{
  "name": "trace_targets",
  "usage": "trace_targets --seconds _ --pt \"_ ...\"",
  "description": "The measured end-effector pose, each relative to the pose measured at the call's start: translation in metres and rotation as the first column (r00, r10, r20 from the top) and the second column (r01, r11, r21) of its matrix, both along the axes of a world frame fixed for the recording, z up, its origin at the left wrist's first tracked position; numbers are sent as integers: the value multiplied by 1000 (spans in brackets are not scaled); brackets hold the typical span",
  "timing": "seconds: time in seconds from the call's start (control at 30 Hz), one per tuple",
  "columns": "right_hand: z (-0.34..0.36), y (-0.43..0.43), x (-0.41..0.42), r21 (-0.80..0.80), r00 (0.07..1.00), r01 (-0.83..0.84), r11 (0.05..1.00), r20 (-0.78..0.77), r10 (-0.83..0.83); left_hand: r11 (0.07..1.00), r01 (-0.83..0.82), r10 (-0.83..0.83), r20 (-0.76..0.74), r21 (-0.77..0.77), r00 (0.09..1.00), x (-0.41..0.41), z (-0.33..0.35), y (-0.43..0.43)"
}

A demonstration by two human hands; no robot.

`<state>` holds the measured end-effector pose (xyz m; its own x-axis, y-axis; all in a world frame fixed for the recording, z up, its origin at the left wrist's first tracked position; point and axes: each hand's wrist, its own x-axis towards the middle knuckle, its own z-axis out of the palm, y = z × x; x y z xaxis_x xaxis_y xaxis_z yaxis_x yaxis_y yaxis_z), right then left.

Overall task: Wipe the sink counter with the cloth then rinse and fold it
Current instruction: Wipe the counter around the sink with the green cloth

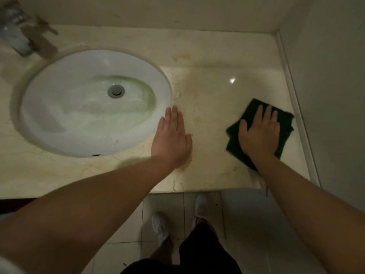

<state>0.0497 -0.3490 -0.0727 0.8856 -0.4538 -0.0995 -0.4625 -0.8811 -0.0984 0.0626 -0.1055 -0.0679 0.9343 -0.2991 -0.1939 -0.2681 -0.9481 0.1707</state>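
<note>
Head view: looking down on a counter top with both bare forearms reaching in from the near edge.
Right hand grip: the right hand [260, 133] lies palm down on the cloth [284, 123], fingers spread and flat, pressing rather than clamping; nothing is pinched between the fingers.
Left hand grip: the left hand [171, 140] is flat and empty, fingers straight and close together, palm down on the counter just right of the sink rim.
Cloth look: dark green, almost black in this dim light, with a coarse, matte surface. It seems folded, since a second layer edge shows along its left side. Its outline is roughly a tilted rectangle, one corner pointing to the far side, and part of it is hidden under the hand and wrist.
Cloth place: on the right part of the counter, near the raised strip that runs along the right wall, well apart from the sink.
Counter: the sink counter [209, 89] is pale cream stone with faint veins and brownish stains; it is glossy, with a bright light spot far of the cloth.
Sink: the sink [59, 107] is a white oval basin set into the left half, with a metal drain [116, 91] in the middle and greenish staining around the bottom.
Tap: a blurred metal tap [21, 36] sits at the far left corner.
Floor: pale tiles [252, 224] below the near edge, with white shoes [161, 227] and dark shorts in view.
</note>
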Motion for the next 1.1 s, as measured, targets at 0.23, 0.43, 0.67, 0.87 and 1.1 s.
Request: trace_targets --seconds 0.23,0.43,0.67,0.87,1.1 --pt "5 25 134 8 978 -209 978 -8 209 994 -9 10 9 -105 1000 -1 -2 2" --pt "7 66 237 25 827 -560 828 -38 561 997 -22 23 15 -74 1000 -3 -3 0" --pt "8 108 266 67 501 -862 503 -45 864 998 -22 24 22 -56 999 -3 -4 -1" --pt "11 108 164 17 398 -917 400 -65 915 893 -101 158 96 -439 983 -11 5 9" --pt "15 113 -21 101 479 -867 488 -101 872 962 -268 269 12 -53 963 -52 4 91"
